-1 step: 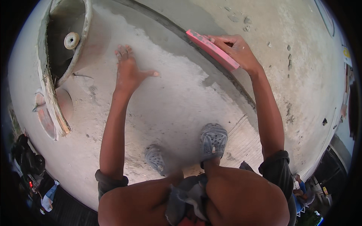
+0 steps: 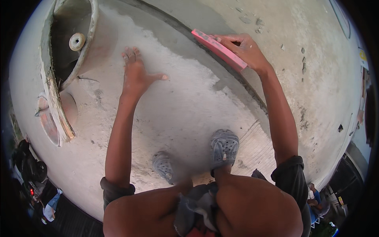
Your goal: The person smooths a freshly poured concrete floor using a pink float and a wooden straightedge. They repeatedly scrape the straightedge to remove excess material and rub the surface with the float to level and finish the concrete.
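Note:
My right hand (image 2: 249, 52) grips a pink float (image 2: 219, 50), a flat rectangular slab smeared with grey mortar. The float is tilted along a dark groove (image 2: 179, 28) in the floor, beside a band of darker, wet-looking cement (image 2: 167, 37). My fingers are partly hidden behind it. My left hand (image 2: 136, 75) rests on the pale, dusty concrete (image 2: 173, 102) with thumb and fingers spread, holding nothing.
Left of my left hand stands a large cement-crusted tub (image 2: 94, 23) with a pale ring-shaped piece (image 2: 77, 41) in it. A rough plank (image 2: 51, 89) runs past it above a smaller bucket (image 2: 70, 108). Crumbs (image 2: 258, 21) lie beyond the groove. My clogs (image 2: 224, 148) are below.
My right hand and the float have shifted slightly to the left and up along the groove. The left hand stays spread on the concrete.

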Tool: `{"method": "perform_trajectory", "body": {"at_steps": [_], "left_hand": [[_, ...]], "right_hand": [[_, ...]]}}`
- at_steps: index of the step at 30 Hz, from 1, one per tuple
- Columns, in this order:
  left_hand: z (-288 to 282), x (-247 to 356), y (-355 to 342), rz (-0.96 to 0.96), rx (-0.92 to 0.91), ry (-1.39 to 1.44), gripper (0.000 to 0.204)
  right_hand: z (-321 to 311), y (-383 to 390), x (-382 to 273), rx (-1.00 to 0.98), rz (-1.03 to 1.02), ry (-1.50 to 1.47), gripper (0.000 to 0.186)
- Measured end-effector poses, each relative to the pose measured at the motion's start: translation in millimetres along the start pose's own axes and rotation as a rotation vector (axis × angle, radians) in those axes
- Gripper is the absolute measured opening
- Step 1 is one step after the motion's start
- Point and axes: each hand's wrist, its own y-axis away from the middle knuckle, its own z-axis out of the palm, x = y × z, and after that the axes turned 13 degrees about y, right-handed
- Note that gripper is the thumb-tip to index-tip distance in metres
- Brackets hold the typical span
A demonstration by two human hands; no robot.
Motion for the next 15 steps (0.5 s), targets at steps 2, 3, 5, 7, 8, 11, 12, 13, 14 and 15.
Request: {"method": "perform_trajectory", "body": {"at_steps": [2,3,5,7,8,11,12,13,14,15], "left_hand": [[-2.7,-2.4,-4.2,-0.009,0.002,-0.007,0.149],[-1.5,-4.4,-4.6,0.005,0.012,0.006,0.148],[1.0,-7.5,-5.9,0.039,0.029,0.036,0.148],[2.8,-10.5,-3.1,0.036,0.033,0.035,0.148],[3.5,-10.9,-1.7,0.035,0.035,0.035,0.147],[3.6,-0.2,-0.3,-0.016,0.010,0.024,0.149],[1.1,-0.9,1.1,-0.021,0.004,0.027,0.149],[0.4,-0.3,0.9,-0.021,-0.001,0.034,0.149],[-0.3,0.0,1.3,-0.022,-0.005,0.041,0.149],[-1.7,1.8,0.3,-0.027,-0.012,0.028,0.148]], "right_hand": [[10.1,-20.4,-4.6,0.027,-0.076,0.024,0.044],[12.5,-21.9,-2.7,0.005,-0.066,0.033,0.044],[10.6,-19.9,3.3,-0.037,-0.041,0.054,0.044],[6.5,3.5,7.9,-0.047,-0.007,0.052,0.043],[2.4,20.5,11.6,-0.051,0.010,0.051,0.042],[-28.8,80.4,36.9,-0.108,0.195,0.068,0.038],[-35.7,97.3,44.4,-0.125,0.245,0.061,0.037],[-42.2,113.4,49.7,-0.102,0.246,0.035,0.036],[-46.6,127.7,54.9,-0.080,0.244,0.008,0.036],[-50.2,134.3,54.3,-0.056,0.234,-0.017,0.036]]}}
